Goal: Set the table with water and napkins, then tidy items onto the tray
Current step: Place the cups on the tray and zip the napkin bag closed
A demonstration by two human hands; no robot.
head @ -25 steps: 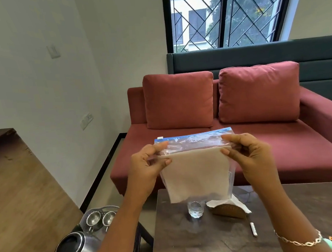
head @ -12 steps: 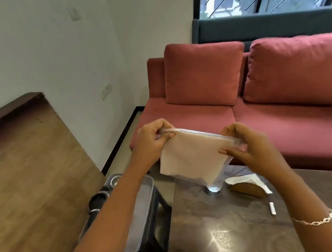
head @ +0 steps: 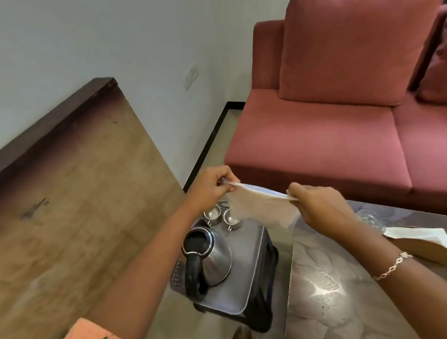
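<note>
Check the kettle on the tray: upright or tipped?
Upright. The kettle stands on its base on the tray, lid on top, handle toward the camera.

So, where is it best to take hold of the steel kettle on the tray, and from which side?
Grip the kettle by its black handle, coming from above on the near side. The handle arches from the lid down the side facing the person, while the smooth, rounded steel body offers no sure hold. The two small cups stand behind it on the tray.
</note>
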